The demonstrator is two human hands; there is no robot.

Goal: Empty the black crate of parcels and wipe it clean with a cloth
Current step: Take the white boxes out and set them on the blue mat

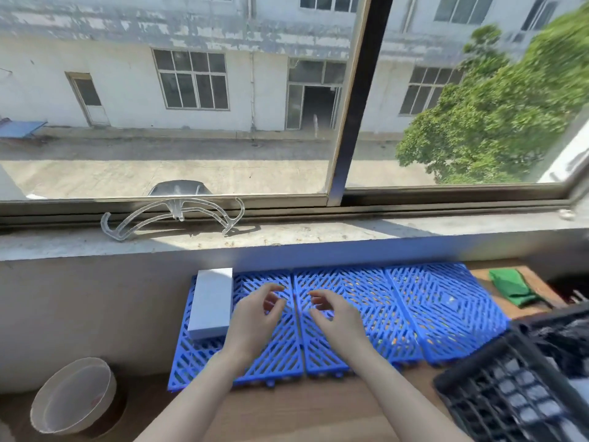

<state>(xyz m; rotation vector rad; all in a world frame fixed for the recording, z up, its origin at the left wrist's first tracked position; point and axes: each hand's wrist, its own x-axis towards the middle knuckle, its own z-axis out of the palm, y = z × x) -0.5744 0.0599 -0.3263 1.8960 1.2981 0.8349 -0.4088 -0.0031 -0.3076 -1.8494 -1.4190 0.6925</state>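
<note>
Both hands are empty: the left hand (255, 317) and right hand (338, 320) hover over the blue mat (430, 314), fingers loosely curled, touching nothing. A white box (212, 301) lies on the mat's left end. The black crate (497, 393), at its near right corner, seems to hold dark parcels; the green cloth (508, 287) lies past its right end. A careless left arm could knock the box off.

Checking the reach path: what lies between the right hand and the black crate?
In the head view, only bare blue grid mat lies between the right hand and the black crate.
</note>
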